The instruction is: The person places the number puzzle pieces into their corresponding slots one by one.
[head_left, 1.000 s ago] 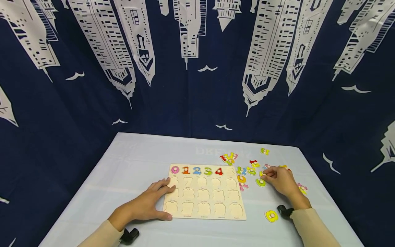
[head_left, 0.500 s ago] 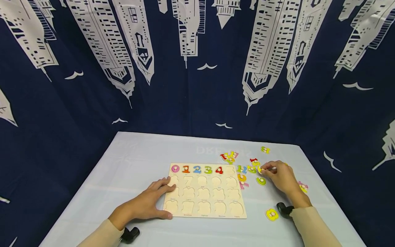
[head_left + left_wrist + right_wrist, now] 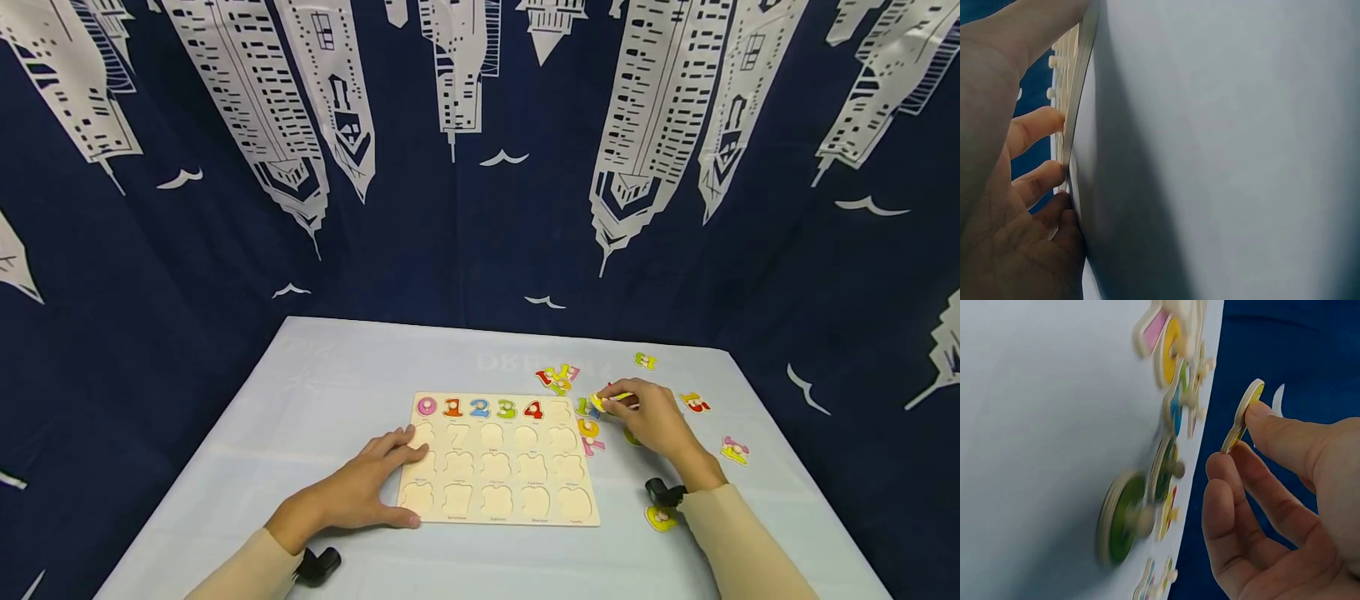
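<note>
Dark blue fabric (image 3: 450,233) printed with white towers and birds hangs behind a white-covered table (image 3: 330,358); the towers run out of the head view at the top. Both sleeves are cut off at the bottom. The left fingers cover part of the board's leftmost recesses, and the words under the recesses are mostly too small to read. A yellow flower-like piece (image 3: 661,520) lies partly behind the black wrist camera (image 3: 663,493), and a green piece (image 3: 632,437) is mostly covered by the right hand (image 3: 660,425).

The right wrist view shows the thickness of the loose pieces and their round knobs, with the nearest green one blurred. There, the held yellow piece (image 3: 1242,415) is seen nearly edge-on, raised off the table, so its numeral cannot be told. From the left wrist, the board's thin side edge appears, fingertips against it.

The right hand pinches the yellow piece between thumb and fingers, just beside the upper right corner of the wooden board (image 3: 513,477). The left hand (image 3: 352,492) rests spread along the board's left edge, thumb at the near corner. Numerals 0 to 4 (image 3: 480,408) sit in the board's top row.
</note>
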Demonstrator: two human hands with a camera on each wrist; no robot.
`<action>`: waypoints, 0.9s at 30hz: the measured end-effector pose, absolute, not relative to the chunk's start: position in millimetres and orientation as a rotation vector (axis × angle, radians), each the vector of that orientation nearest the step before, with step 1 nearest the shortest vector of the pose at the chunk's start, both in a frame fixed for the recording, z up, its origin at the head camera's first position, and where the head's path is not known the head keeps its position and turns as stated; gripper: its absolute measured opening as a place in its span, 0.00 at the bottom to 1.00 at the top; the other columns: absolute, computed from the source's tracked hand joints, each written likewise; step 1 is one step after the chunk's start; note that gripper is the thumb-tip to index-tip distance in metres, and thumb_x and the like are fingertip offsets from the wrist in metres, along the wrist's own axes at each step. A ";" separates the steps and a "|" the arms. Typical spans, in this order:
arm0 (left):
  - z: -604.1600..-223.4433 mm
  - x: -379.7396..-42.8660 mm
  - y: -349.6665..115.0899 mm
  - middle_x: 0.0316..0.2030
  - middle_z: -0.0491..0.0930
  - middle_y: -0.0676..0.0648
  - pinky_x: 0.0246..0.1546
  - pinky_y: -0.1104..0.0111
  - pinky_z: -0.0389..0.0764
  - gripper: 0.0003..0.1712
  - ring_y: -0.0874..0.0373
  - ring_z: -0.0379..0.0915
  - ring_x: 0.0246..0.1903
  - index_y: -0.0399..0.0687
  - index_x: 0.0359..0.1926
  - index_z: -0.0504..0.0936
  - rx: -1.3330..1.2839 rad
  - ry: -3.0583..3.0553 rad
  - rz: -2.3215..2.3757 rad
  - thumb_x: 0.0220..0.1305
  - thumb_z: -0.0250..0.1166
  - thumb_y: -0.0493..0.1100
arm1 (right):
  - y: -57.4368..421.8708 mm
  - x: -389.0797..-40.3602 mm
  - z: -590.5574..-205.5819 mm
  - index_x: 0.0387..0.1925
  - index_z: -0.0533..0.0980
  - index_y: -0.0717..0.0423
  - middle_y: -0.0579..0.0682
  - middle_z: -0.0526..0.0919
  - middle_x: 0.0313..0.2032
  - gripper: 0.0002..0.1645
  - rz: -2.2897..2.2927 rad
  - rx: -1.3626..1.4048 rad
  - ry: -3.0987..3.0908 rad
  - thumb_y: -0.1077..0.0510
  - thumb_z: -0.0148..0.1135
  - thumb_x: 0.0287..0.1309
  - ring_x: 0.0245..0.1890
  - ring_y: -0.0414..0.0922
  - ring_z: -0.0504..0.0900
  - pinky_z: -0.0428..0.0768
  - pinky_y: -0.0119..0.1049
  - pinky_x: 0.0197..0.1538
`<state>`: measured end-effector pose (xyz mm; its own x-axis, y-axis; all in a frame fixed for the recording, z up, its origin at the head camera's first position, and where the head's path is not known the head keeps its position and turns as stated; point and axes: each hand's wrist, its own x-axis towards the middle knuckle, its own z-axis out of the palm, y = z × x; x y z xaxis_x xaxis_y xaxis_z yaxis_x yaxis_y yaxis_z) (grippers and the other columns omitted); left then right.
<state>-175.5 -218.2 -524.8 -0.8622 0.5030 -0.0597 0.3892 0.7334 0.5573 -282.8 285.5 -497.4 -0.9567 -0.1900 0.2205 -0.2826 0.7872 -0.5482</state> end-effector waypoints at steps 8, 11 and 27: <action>-526.1 -176.7 -219.7 0.94 0.55 0.41 0.88 0.31 0.66 0.65 0.33 0.51 0.93 0.54 0.91 0.70 0.708 2.726 0.827 0.61 0.86 0.72 | 254.2 -294.2 -494.3 0.53 0.94 0.51 0.56 0.95 0.56 0.08 0.943 0.459 -2.835 0.60 0.78 0.77 0.51 0.53 0.95 0.96 0.52 0.58; -526.5 -176.4 -220.1 0.94 0.55 0.41 0.89 0.31 0.66 0.65 0.34 0.51 0.93 0.54 0.91 0.70 0.706 2.723 0.835 0.61 0.86 0.72 | 245.4 -297.7 -494.6 0.51 0.94 0.53 0.55 0.94 0.53 0.07 0.973 0.513 -2.834 0.62 0.78 0.77 0.50 0.51 0.94 0.96 0.52 0.59; -525.8 -174.7 -219.7 0.94 0.56 0.40 0.89 0.31 0.65 0.65 0.33 0.51 0.93 0.54 0.90 0.70 0.709 2.729 0.836 0.61 0.87 0.72 | 230.9 -308.4 -509.2 0.48 0.95 0.50 0.47 0.94 0.48 0.07 0.914 0.636 -2.927 0.64 0.79 0.74 0.46 0.43 0.87 0.90 0.37 0.55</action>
<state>-174.7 -219.7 -525.8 -0.8648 0.4996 -0.0496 0.3861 0.7250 0.5703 -308.4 230.9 -509.2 -0.9174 -0.3766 0.1282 -0.3826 0.7470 -0.5437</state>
